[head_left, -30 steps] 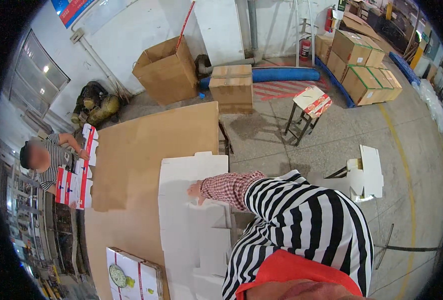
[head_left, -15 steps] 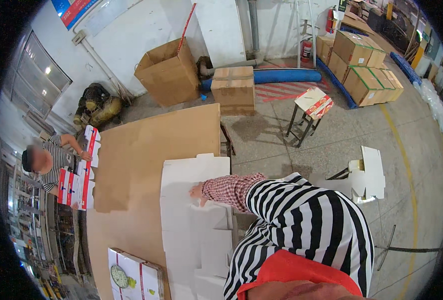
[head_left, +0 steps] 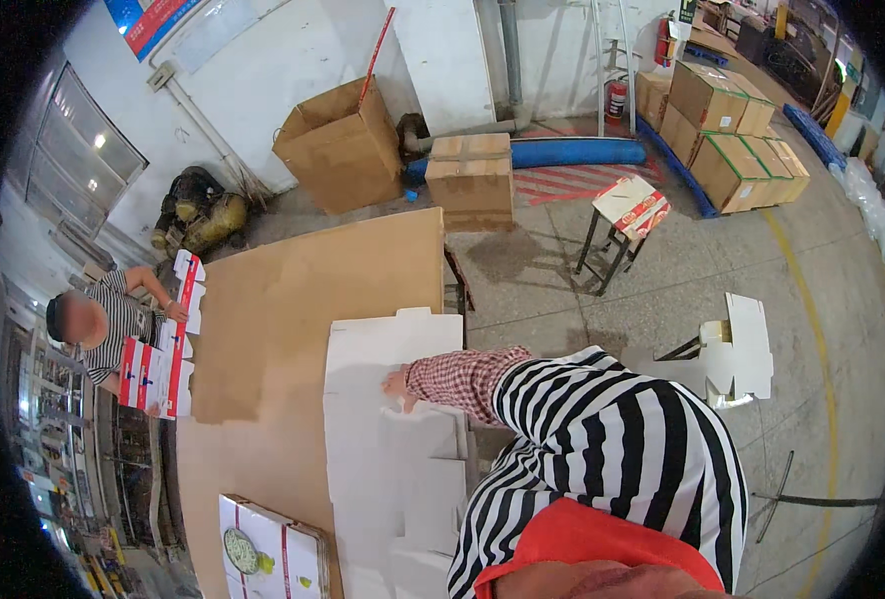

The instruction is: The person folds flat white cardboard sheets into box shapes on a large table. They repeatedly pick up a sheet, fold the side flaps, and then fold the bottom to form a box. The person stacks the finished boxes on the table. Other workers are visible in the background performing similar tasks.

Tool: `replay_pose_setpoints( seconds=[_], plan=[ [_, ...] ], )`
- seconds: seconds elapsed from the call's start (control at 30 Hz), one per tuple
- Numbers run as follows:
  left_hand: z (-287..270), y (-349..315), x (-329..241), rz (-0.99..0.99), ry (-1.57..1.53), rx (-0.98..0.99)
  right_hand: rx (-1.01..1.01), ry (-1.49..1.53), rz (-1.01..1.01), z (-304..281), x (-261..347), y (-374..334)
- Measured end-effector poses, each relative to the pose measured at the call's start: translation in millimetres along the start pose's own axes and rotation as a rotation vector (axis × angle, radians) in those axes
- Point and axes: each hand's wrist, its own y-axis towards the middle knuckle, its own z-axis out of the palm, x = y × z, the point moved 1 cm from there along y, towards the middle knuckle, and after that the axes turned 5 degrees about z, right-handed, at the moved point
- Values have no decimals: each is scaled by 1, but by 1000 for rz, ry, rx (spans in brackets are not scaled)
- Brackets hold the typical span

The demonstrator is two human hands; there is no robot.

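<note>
My right hand (head_left: 399, 386) rests palm down on a white die-cut cardboard sheet (head_left: 363, 439), fingers apart and gripping nothing. A red-and-white checked sleeve cover and a black-and-white striped sleeve cover that arm, which reaches across to the left. The sheet lies flat along the right side of a table covered with brown cardboard (head_left: 313, 260), its notched flaps toward my body. My left hand does not show. Near the table's front edge lies a stack of printed white cartons (head_left: 273, 549), folded flat.
Across the table, a co-worker in a striped shirt (head_left: 128, 309) holds a red-and-white carton blank (head_left: 178, 349). Behind stand an open brown box (head_left: 338, 150) and a closed carton (head_left: 469, 185). A stool (head_left: 627, 215) and a white cardboard piece (head_left: 747, 344) are at right.
The whole view has shifted very slightly. My right hand stays flat on the white sheet, and the co-worker still holds the carton blank.
</note>
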Motion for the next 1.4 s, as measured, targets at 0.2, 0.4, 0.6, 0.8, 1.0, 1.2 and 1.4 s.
replay_pose_setpoints(
  seconds=[0.2, 0.4, 0.6, 0.8, 1.0, 1.2, 1.4],
  plan=[
    [-22, -4, 9, -16, -9, -75, -8, -13, -34, -5, 21, -2],
    [-84, -57, 39, -128, -258, -260, -55, 123, -129, 61, -12, -10],
    [-223, -171, 80, -313, -987, -778, 13, -14, -103, 23, 1, -91],
    [-259, -207, 66, -397, -501, -1112, 100, -170, -109, 37, 44, -117],
    [-247, -213, 15, -104, -595, -876, 80, -207, -45, 44, 29, -155],
    [-265, -235, 110, -375, -812, -940, 47, -281, -106, 52, 39, -134],
    [-244, -211, 21, -104, -410, -843, 53, -262, -38, 60, 5, -153]
  ],
)
